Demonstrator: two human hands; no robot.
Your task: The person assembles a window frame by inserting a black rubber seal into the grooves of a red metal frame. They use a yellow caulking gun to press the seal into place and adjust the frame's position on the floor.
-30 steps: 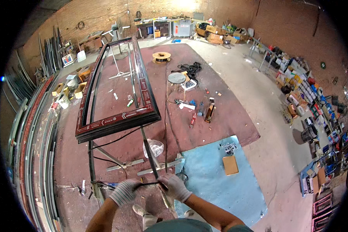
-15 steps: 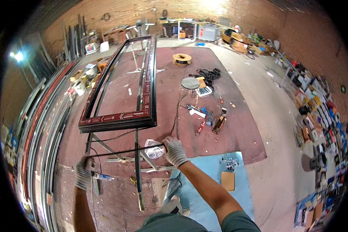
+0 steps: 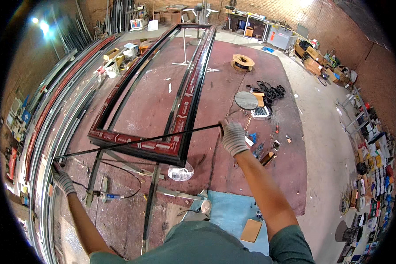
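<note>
Where the stacked grey and red metal profiles (image 3: 44, 127) run along the left wall, the left hand (image 3: 62, 179), in a grey knit glove, has its grip closed around the left end of a long thin black metal strip (image 3: 138, 141). That strip stretches to the right in the air, crossing over the near corner of a large rectangular dark red and black metal frame (image 3: 180, 119), which lies raised on grey metal trestle bars (image 3: 152, 193) above the reddish floor mat (image 3: 272, 176). A crumpled clear plastic bag (image 3: 180, 172) sits just below the frame's corner. The right hand (image 3: 233, 137), gloved alike, has its grip clamped on the strip's right end. Further right, a round mirror-like disc (image 3: 246, 100), a coil of black cable (image 3: 270, 91) and small tools lie on the mat.
</note>
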